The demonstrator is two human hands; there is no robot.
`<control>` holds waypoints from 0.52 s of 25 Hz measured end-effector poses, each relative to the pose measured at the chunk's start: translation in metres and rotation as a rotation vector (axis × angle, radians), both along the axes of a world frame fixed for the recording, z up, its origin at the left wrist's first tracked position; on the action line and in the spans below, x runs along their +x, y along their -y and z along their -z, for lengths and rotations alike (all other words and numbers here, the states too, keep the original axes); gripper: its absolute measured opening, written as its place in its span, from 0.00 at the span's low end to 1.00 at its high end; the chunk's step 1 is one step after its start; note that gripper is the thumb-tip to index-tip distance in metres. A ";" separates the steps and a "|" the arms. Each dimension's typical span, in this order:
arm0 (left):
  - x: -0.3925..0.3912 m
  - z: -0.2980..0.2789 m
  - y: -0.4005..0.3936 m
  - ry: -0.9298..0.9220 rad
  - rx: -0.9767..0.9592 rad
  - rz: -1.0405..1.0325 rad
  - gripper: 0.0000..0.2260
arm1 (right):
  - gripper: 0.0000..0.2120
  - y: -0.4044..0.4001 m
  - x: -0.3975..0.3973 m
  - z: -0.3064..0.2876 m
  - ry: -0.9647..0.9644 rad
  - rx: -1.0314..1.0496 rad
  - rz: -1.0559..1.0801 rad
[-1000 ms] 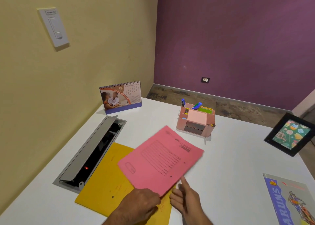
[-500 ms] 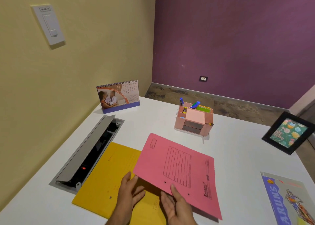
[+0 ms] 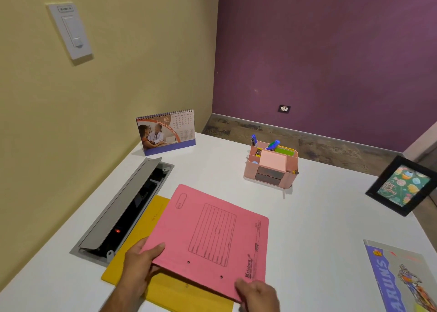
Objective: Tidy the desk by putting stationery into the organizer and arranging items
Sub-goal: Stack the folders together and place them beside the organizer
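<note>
A pink file folder (image 3: 208, 233) lies over a yellow folder (image 3: 151, 219) near the front of the white desk (image 3: 326, 229). My left hand (image 3: 139, 262) grips the pink folder's near-left corner, thumb on top. My right hand (image 3: 257, 292) holds its near-right corner, fingers curled over the edge. A pink desk organizer (image 3: 272, 167) stands further back, holding pens, a green pad and pink sticky notes.
An open grey cable box (image 3: 123, 207) is sunk into the desk on the left. A desk calendar (image 3: 166, 133) stands by the yellow wall. A black picture frame (image 3: 402, 186) leans at the right edge. A blue-and-grey book (image 3: 402, 278) lies front right.
The pink folder has turned and shifted left over the yellow folder. Both hands moved to its near corners and took hold of it.
</note>
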State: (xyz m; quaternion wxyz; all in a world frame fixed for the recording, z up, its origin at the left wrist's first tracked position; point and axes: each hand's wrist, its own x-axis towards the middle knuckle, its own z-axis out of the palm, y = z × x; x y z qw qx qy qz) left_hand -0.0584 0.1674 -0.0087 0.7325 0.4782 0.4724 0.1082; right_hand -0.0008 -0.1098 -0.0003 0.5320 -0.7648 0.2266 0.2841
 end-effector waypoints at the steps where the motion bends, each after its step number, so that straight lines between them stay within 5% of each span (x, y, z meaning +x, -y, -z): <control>1: -0.005 -0.001 -0.009 -0.018 0.046 0.014 0.18 | 0.15 0.011 0.003 -0.002 0.063 -0.084 0.059; 4: -0.019 -0.001 -0.030 -0.182 0.321 0.101 0.20 | 0.10 0.022 0.018 -0.007 0.111 -0.122 0.219; 9: -0.031 0.008 -0.050 -0.582 0.762 0.354 0.14 | 0.15 0.018 0.026 0.016 -0.005 -0.127 -0.054; 13: -0.030 0.020 -0.057 -0.749 0.829 0.461 0.23 | 0.15 -0.001 0.021 0.010 0.023 -0.141 -0.147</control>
